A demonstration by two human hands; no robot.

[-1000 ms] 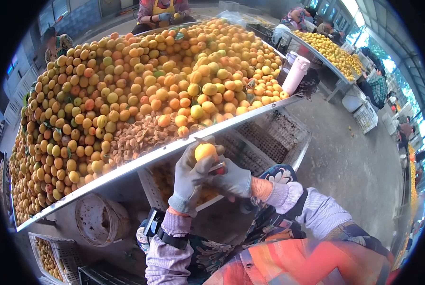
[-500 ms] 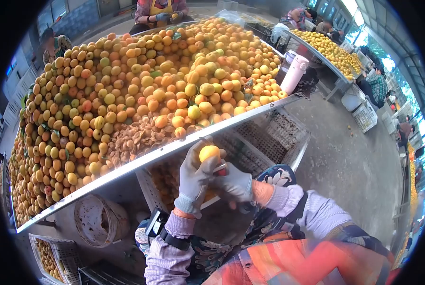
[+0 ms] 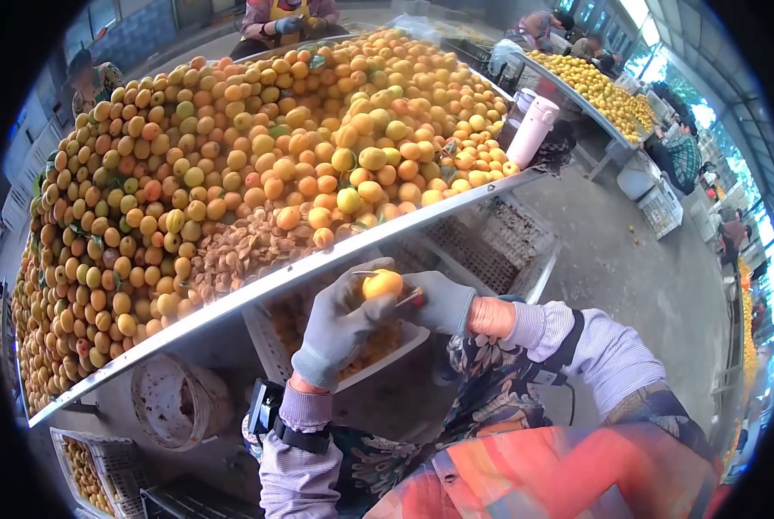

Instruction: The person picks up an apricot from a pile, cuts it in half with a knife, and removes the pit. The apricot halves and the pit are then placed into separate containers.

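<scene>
My left hand (image 3: 330, 336), in a grey glove, is closed around a yellow-orange apricot (image 3: 383, 284). Close against the fruit's right side is my right hand (image 3: 444, 303), gloved too. Its fingers are bent around a small tool (image 3: 411, 297) with a thin metal part and a bit of red; the grip hides most of it. Both hands are just in front of the metal table edge (image 3: 257, 292), above a crate (image 3: 387, 362) with apricots in it. On the table, a heap of apricots (image 3: 257, 156) lies behind a pile of brown pits (image 3: 240, 251).
A dirty white bucket (image 3: 175, 402) stands under the table at left, near a crate of small fruit (image 3: 88, 476). More crates (image 3: 508, 246) sit below the edge at right. A pink flask (image 3: 532, 131) stands at the table's right corner. Other people (image 3: 287, 22) sit around the tables.
My hands have spread slightly apart, the left wrist shifting left and the right forearm rising. The apricot stays in the left hand, and the small tool is still in the right.
</scene>
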